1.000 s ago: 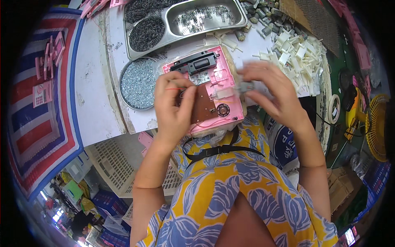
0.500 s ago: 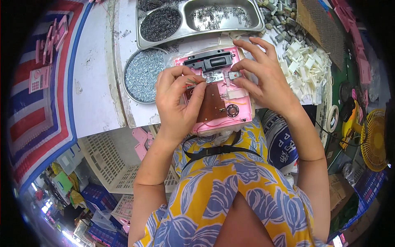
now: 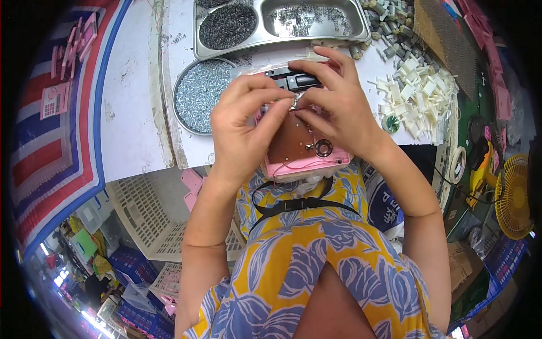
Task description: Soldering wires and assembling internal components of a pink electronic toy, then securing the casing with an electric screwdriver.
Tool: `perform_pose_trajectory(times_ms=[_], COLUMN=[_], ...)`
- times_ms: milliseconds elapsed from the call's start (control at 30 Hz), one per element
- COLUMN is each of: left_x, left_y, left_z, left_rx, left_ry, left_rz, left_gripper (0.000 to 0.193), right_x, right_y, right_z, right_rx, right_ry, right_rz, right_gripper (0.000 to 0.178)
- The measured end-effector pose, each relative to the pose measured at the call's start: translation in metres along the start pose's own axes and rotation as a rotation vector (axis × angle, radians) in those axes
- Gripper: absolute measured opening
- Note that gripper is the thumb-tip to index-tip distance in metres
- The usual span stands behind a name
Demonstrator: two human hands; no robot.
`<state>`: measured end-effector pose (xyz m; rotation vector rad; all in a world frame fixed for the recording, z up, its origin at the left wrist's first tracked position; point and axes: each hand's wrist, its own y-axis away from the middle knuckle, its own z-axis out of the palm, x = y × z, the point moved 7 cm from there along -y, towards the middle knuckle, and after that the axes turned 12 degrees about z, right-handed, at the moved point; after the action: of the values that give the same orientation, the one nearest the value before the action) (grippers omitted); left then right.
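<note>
While the striped cloth (image 3: 34, 166) fills your far left, with a pink keypad panel (image 3: 55, 100) lying against it, a slatted plastic basket (image 3: 135, 203) stands below the table edge. Next comes a round dish (image 3: 176, 99) full of small silvery screws (image 3: 202, 96), and beyond it a metal tray (image 3: 260, 34) with dark springs (image 3: 228, 27) in its compartments. Your left hand (image 3: 243, 124) is half curled, thumb and forefinger drawn together over the pink housing (image 3: 278, 168); what they pinch is too small to tell. That housing sits right in front of you at the table's near edge, holding a brown board (image 3: 291, 141) and a black part (image 3: 305, 82). Your right hand (image 3: 339, 101) meets the left there, thumb and forefinger nearly together, other fingers raised and spread; you can't tell whether it grips anything. White plastic pieces (image 3: 418, 93) lie heaped to its right, and a yellow fan (image 3: 512, 198) stands at far right.
</note>
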<state>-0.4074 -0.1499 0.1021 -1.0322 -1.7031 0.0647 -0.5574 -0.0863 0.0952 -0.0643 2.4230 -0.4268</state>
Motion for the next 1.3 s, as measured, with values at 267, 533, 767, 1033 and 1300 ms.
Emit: perform_pose_trajectory(times_ms=[267,533,767,1033,1300], left_x=[0.016,0.001,-0.008,-0.003,-0.002], left_y=[0.009,0.005,0.019,0.026,0.020], left_z=[0.021,0.029,0.021,0.012,0.016], left_rx=[-0.131,-0.163,-0.003,0.088,-0.040], left_ry=[-0.284,-0.320,-0.174,-0.196,-0.212], left_rz=[0.136,0.147,0.021,0.112,0.026], left_gripper=[0.034,0.021,0.018,0.017,0.027], right_x=[0.011,0.011,0.005,-0.009,0.000], right_y=[0.007,0.017,0.012,-0.002,0.001], right_z=[-0.018,-0.028,-0.016,0.001,-0.003], right_rx=[0.007,0.041,0.013,0.036,-0.011], right_ry=[-0.145,-0.121,-0.025,0.051,0.040], right_rz=[0.100,0.069,0.032,-0.007,0.019], right_gripper=[0.016,0.015,0.016,0.011,0.013])
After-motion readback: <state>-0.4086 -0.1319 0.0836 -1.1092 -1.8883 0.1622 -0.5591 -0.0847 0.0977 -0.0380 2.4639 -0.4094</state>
